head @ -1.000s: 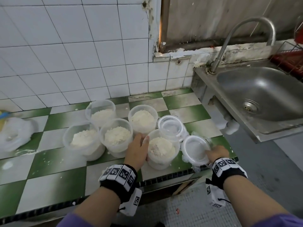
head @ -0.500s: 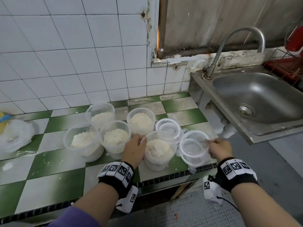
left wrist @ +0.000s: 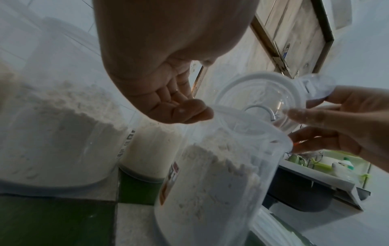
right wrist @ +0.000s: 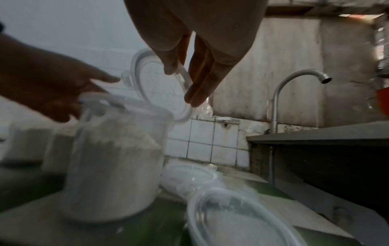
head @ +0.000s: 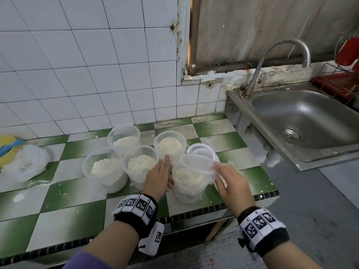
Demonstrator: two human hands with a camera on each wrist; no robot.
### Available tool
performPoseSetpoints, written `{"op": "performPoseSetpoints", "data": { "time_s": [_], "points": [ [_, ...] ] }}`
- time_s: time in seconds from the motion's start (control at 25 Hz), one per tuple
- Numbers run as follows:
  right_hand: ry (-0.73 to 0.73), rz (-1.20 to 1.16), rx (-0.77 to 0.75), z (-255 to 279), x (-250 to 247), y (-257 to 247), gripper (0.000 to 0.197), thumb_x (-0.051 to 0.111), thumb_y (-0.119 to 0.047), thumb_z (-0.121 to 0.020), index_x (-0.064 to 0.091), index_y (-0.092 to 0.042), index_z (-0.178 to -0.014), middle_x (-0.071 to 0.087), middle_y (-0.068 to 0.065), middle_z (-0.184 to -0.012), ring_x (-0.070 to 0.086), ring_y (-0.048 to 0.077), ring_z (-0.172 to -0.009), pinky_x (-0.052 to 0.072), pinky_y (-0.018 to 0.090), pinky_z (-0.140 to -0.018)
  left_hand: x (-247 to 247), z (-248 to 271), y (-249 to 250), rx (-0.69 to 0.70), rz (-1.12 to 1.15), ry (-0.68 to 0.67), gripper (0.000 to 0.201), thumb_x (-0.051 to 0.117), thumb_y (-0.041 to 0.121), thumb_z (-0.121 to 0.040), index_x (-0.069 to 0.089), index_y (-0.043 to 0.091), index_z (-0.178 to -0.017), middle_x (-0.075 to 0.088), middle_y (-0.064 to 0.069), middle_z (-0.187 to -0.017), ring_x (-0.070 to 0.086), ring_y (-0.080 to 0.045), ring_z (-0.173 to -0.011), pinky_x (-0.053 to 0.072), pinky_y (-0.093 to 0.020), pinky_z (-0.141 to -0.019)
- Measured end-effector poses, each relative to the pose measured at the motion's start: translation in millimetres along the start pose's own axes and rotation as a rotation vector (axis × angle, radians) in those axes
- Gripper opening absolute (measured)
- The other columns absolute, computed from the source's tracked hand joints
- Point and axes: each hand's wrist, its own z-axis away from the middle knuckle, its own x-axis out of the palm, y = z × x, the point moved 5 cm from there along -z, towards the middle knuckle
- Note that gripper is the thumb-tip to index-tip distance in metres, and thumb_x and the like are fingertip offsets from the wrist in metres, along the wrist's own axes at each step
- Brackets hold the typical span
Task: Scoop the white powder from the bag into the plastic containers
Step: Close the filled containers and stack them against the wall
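Note:
Five clear plastic containers of white powder stand clustered on the checkered counter (head: 58, 199). My left hand (head: 159, 177) (left wrist: 189, 108) grips the left side of the nearest container (head: 186, 183) (left wrist: 210, 183) (right wrist: 113, 158) by its rim. My right hand (head: 229, 177) (right wrist: 181, 84) pinches a clear round lid (head: 196, 164) (left wrist: 258, 93) (right wrist: 155, 86) between thumb and fingers, holding it tilted just above that container's mouth. The near-empty plastic bag (head: 25, 162) lies crumpled at the far left of the counter.
A stack of spare lids (head: 202, 150) (right wrist: 189, 176) sits behind the near container, and another lid (right wrist: 231, 221) lies at the counter's right edge. A steel sink (head: 310, 121) with a curved faucet (head: 281, 51) is on the right. A yellow bowl (head: 5, 150) is at far left.
My right hand has lifted the lid off the counter's right edge and carried it left, over the near container. My left hand has stayed against that container.

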Motion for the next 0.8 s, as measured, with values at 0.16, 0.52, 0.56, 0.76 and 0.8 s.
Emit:
{"op": "performPoseSetpoints", "data": {
  "time_s": [0.16, 0.52, 0.56, 0.76, 0.8],
  "points": [
    [-0.070, -0.031, -0.064, 17, 19, 0, 0.025, 0.051, -0.025, -0.092, 0.067, -0.012, -0.106, 0.060, 0.002, -0.126, 0.062, 0.019, -0.108, 0.054, 0.035, -0.087, 1, 2, -3, 0.012, -0.073, -0.057, 0.037, 0.053, 0.057, -0.089, 0.063, 0.024, -0.101, 0.067, -0.007, -0.073, 0.061, -0.014, -0.056, 0.051, -0.023, -0.052],
    [-0.079, -0.075, 0.099, 17, 20, -7, 0.031, 0.045, -0.024, -0.085, 0.063, -0.020, -0.110, 0.060, -0.004, -0.121, 0.059, 0.015, -0.108, 0.053, 0.034, -0.088, -1, -1, -10, 0.013, -0.136, -0.031, 0.024, 0.062, 0.037, -0.091, 0.064, 0.020, -0.109, 0.063, -0.007, -0.085, 0.062, -0.011, -0.061, 0.053, -0.020, -0.054],
    [-0.057, -0.083, 0.155, 14, 20, -4, 0.030, 0.046, -0.029, -0.087, 0.063, -0.020, -0.110, 0.062, -0.005, -0.116, 0.059, 0.014, -0.104, 0.052, 0.034, -0.088, -1, -1, -10, 0.012, -0.136, -0.043, 0.025, 0.062, 0.037, -0.091, 0.064, 0.021, -0.110, 0.063, -0.008, -0.087, 0.062, -0.011, -0.061, 0.052, -0.019, -0.054],
    [-0.045, -0.070, 0.401, -6, 27, 15, 0.025, 0.063, -0.025, -0.089, 0.068, -0.010, -0.109, 0.065, 0.000, -0.103, 0.061, 0.019, -0.095, 0.048, 0.030, -0.088, 4, -11, -12, -0.081, -0.056, -0.117, 0.030, 0.065, 0.034, -0.090, 0.063, 0.016, -0.115, 0.064, -0.011, -0.083, 0.060, -0.010, -0.059, 0.050, -0.019, -0.055],
    [-0.058, -0.108, 0.482, -7, 27, 19, 0.023, 0.063, -0.024, -0.089, 0.068, -0.010, -0.106, 0.065, -0.001, -0.098, 0.061, 0.019, -0.094, 0.048, 0.030, -0.086, 6, -11, -13, -0.113, -0.021, -0.133, 0.032, 0.066, 0.033, -0.089, 0.063, 0.015, -0.115, 0.064, -0.011, -0.083, 0.059, -0.010, -0.059, 0.050, -0.019, -0.055]
  ]
}}
